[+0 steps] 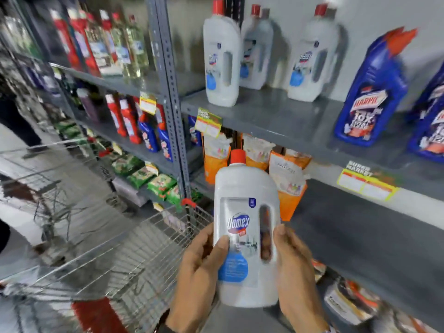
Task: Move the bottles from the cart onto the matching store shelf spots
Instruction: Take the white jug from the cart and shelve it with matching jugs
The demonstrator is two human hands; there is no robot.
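Note:
I hold a white Domex bottle (245, 212) with a red cap upright in front of me, above the cart's right end. My left hand (199, 267) grips its left side and my right hand (294, 267) grips the handle side. Matching white Domex bottles (222, 58) stand on the grey upper shelf (276, 118), with more of them (310, 61) to the right. The wire cart (115, 260) lies below and to the left; its contents are blurred.
Blue Harpic bottles (372, 92) stand at the right of the upper shelf. Orange refill pouches (287, 179) hang on the shelf below. Red and blue bottles (134, 121) fill the left rack. A grey upright post (173, 99) divides the racks. A person's dark leg (16, 116) stands far left.

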